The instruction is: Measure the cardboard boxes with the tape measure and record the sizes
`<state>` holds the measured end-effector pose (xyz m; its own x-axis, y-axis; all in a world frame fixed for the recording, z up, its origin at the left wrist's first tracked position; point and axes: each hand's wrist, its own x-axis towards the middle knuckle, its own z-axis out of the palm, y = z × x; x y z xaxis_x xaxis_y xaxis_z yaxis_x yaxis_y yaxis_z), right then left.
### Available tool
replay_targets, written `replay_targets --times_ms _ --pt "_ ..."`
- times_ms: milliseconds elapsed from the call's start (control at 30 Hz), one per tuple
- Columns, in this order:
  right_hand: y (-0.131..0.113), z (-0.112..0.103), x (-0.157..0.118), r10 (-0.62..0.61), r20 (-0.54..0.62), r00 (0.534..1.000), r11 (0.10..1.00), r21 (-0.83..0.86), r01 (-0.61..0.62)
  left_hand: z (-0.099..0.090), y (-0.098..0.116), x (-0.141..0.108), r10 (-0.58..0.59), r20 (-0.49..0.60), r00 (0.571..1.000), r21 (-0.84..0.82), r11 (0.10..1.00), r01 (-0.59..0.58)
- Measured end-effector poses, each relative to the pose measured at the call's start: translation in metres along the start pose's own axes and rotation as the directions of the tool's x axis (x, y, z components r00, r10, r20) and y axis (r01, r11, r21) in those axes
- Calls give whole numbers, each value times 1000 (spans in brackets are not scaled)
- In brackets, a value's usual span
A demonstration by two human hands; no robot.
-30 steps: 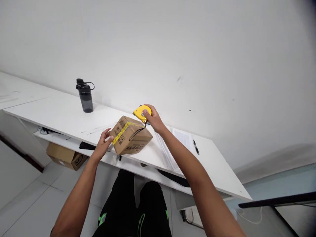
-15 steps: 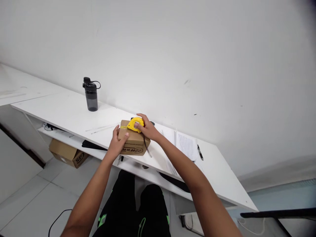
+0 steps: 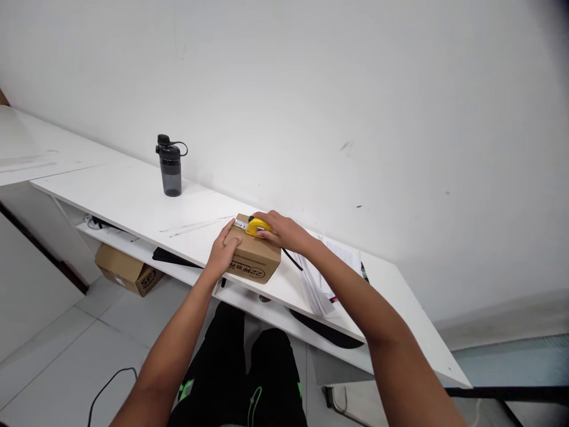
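A small brown cardboard box with dark printing rests on the white desk near its front edge. My left hand grips the box's left end, thumb on the top face and fingers along the far left side. Across the box's top, my right hand holds a yellow tape measure. A short length of metal blade reaches from its case to the box's left edge, by my left fingertips. A black wrist strap trails from the tape measure onto the desk.
A dark shaker bottle stands on the desk to the left, near the wall. Papers lie right of the box, partly under my right forearm. Below, a larger cardboard box sits on the floor beneath the shelf.
The tape measure has slid rightward and been turned over onto its side, and more of its blade now shows on the box top. My view has shifted slightly.
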<state>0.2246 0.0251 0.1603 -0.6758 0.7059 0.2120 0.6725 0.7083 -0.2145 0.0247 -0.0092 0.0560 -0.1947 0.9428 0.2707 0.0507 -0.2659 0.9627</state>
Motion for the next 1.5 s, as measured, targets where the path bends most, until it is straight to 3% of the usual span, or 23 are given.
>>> replay_targets --times_ms 233,367,567,733,900,1000,1067,1133,1233,1300,1367,1400,1467,1500 --pt "28 -20 -83 206 -48 977 971 135 -198 0 2 -1 -19 9 1000 -10 1000 19" --pt "42 -19 -97 209 -69 975 960 204 -191 0 1 1 -11 -2 1000 -17 1000 11" --pt "39 -12 -71 71 -209 975 985 168 -36 1 2 2 -9 -3 1000 -25 1000 9" --pt "11 6 -19 -41 -177 983 993 105 61 3 1 5 18 15 1000 -23 1000 -18" --pt "-15 23 32 -81 -223 972 997 -19 78 12 0 9 -55 25 998 -46 997 56" --pt "-20 22 39 -86 -274 958 991 -122 55 20 -5 17 -26 -14 1000 -27 999 26" --pt "-17 18 29 -75 -341 937 986 -163 19 24 -9 26 14 -31 999 -6 1000 -14" --pt "-13 15 5 -55 -448 892 988 -155 -16 28 -13 39 36 -33 999 5 999 -36" --pt "-13 14 -53 -51 -635 771 993 -116 -29 36 -12 54 54 -101 993 74 996 -47" --pt "-20 18 -100 -92 -734 673 992 -123 1 47 -5 48 220 -228 948 210 962 -173" --pt "-32 28 -144 -142 -808 572 990 -127 67 62 7 21 469 -264 843 272 875 -401" --pt "-38 35 -163 -139 -838 528 990 -108 88 71 13 0 543 -259 799 224 838 -498" --pt "-49 50 -193 -61 -890 453 995 -15 103 92 22 -51 569 -137 811 -52 813 -580" --pt "-53 58 -204 -18 -907 421 993 32 112 103 24 -76 545 -2 839 -216 819 -532"
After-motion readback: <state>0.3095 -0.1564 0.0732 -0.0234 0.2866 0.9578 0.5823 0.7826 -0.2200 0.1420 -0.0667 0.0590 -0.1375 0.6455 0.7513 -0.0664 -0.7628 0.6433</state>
